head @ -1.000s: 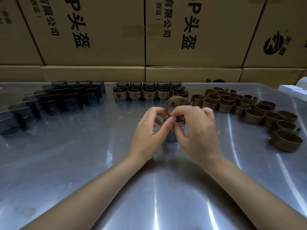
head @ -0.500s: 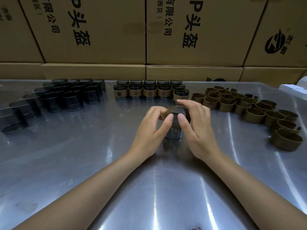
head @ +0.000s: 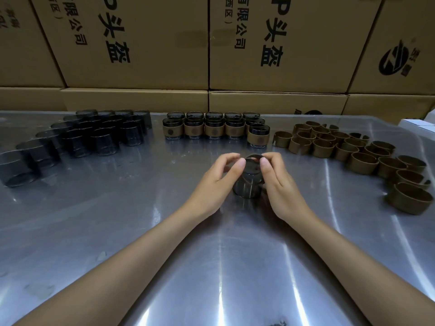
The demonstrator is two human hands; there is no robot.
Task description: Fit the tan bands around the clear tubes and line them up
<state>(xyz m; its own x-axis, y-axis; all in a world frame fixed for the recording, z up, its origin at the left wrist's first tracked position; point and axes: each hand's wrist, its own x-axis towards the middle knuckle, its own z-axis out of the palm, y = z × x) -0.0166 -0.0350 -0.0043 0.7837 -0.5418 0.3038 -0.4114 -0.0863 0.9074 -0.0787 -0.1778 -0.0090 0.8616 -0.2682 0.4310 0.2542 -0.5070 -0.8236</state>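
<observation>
A left hand [head: 220, 178] and a right hand [head: 280, 182] pinched a tube [head: 247, 184] from both sides, fingers curled at its rim, mid-desk [head: 117, 220]. Bare tubes [head: 94, 135], banded tubes [head: 214, 129] and loose bands [head: 353, 151] lined the far edge; the near half lay open.

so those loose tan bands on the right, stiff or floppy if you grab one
The loose tan bands stand as open rings unsupported, so probably springy rather than limp. Their walls look thin, so likely light and easy to squash. One at the group's left end looks split, so they probably flex open.

Bare forearms, no sleeves, short plain fingernails.
</observation>
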